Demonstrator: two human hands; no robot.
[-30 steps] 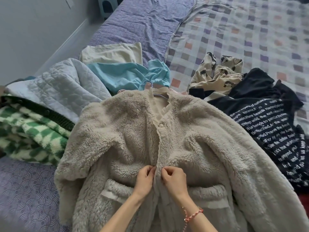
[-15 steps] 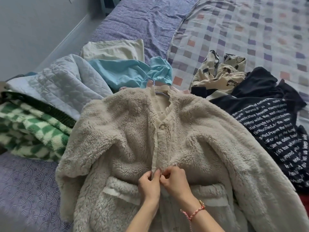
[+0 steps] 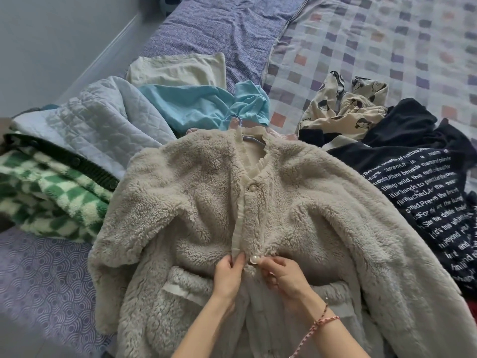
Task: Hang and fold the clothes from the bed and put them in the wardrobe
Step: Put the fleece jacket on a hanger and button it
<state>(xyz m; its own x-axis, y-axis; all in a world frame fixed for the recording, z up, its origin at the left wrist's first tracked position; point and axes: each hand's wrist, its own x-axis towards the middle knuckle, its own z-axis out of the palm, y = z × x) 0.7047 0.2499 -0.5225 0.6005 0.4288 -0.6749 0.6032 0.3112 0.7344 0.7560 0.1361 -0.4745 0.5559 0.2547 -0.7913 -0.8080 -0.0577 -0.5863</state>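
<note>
A bed (image 3: 38,275) fills almost the whole view, its left edge running along a pale grey wall (image 3: 51,34). A purple sheet with a small scale pattern (image 3: 219,27) covers the left part of the bed, and a checked quilt in pastel squares (image 3: 374,42) covers the right part up to the far edge. The cream fleece jacket (image 3: 196,208) lies front up across the near edge of the bed, sleeves spread, with a thin hanger (image 3: 251,139) in its neck and the hook pointing toward the far edge. Its top button (image 3: 251,188) is fastened. Lower down the front, the left hand (image 3: 228,277) pinches the ribbed placket edge between thumb and fingers, and the right hand (image 3: 284,279), fingers curled, grips the opposite edge just beside a pearly button (image 3: 254,259); a red and white cord bracelet (image 3: 325,319) sits on the right wrist. Toward the left edge lie a green checked cardigan (image 3: 51,197) and a pale quilted garment (image 3: 103,125), overlapping. Beyond the jacket's collar sit a light blue garment (image 3: 196,107) and a folded cream piece (image 3: 175,71). Toward the right edge, a cream cartoon-print garment (image 3: 343,112) is crumpled next to a black garment with white lettering (image 3: 418,192), which touches the jacket's sleeve.
</note>
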